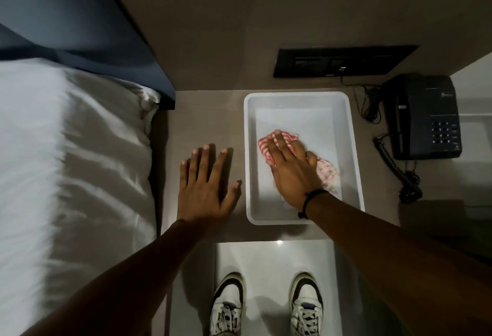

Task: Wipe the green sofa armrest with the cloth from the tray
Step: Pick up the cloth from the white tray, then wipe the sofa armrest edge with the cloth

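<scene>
A white plastic tray (298, 101) sits on a brown bedside table. Inside it lies a red-and-white checked cloth (328, 172), crumpled. My right hand (290, 168) lies flat on top of the cloth inside the tray, fingers stretched and curling over its far edge; the cloth rests on the tray floor. My left hand (206, 184) lies flat on the table to the left of the tray, fingers spread, holding nothing. No green sofa armrest is in view.
A black telephone (423, 114) with a coiled cord stands right of the tray, below a black socket panel (343, 61) on the wall. A bed with white linen (72, 165) and dark headboard fills the left. My sneakers (266, 306) stand on the pale floor.
</scene>
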